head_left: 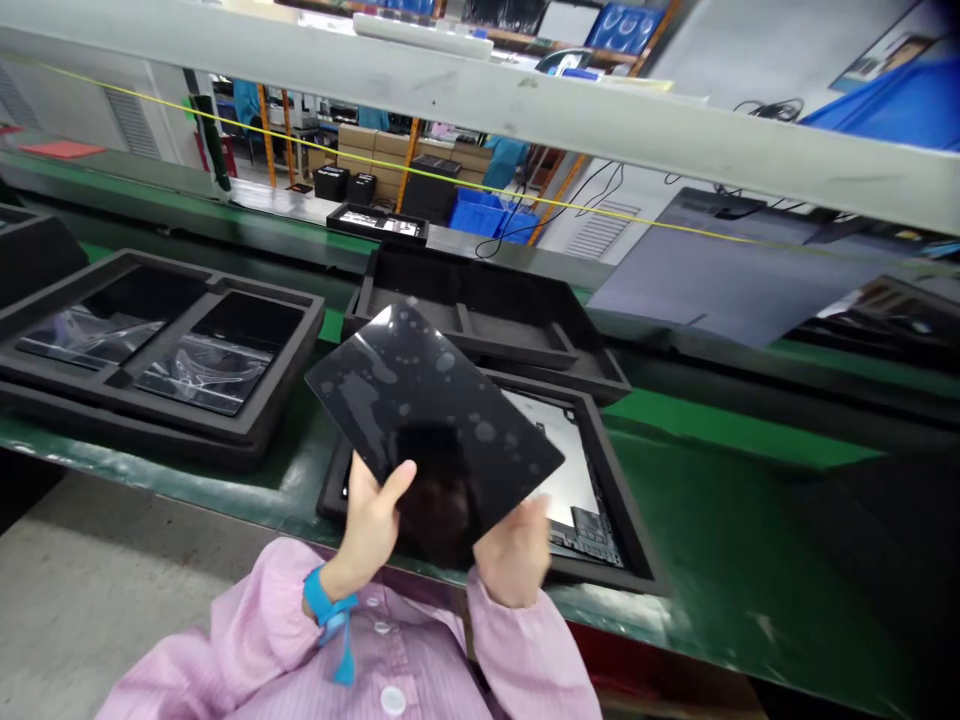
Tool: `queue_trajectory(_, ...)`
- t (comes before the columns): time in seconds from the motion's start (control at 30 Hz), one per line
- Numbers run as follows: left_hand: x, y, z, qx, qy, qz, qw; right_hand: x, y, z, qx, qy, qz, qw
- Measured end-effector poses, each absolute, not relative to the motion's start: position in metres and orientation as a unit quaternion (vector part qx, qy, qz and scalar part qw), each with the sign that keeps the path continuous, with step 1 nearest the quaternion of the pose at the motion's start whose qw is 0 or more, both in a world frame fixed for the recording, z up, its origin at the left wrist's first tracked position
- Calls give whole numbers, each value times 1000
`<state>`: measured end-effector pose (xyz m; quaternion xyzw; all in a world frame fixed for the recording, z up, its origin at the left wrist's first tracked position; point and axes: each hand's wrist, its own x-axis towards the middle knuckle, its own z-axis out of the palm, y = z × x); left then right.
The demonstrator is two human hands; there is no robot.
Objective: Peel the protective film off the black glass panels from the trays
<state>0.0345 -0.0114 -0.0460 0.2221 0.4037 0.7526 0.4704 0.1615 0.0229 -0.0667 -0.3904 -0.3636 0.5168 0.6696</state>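
Black and glossy, one flat panel point(450, 415) is tilted above the dark tray point(619, 480), which lies on the green tabletop point(720, 530). The left hand point(373, 520) grasps this panel at its lower left edge: the thumb lies on the front face, and the other fingers are mostly hidden. The right hand point(516, 552) is at the lower right edge, but it is blurred, so I cannot tell how far it is open or whether it grips.
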Motion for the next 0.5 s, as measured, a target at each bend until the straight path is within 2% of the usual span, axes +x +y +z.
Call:
queue_trajectory(0.07,18,-18,-44,241,417,729,486,184,38,-64,-389,-393,535,638)
queue_trajectory(0.17,1,-32,-40,323,440,651,528,208,70,-44,-421,-499,542,530)
queue_trajectory(0.27,1,-41,-33,383,429,585,572,211,97,-19,-462,-554,469,509)
queue_trajectory(0.37,8,-45,-26,405,422,559,589,204,106,-4,-508,-625,299,512)
queue_trajectory(0.5,10,-44,-24,423,433,549,576,195,89,0,-509,-710,-40,485)
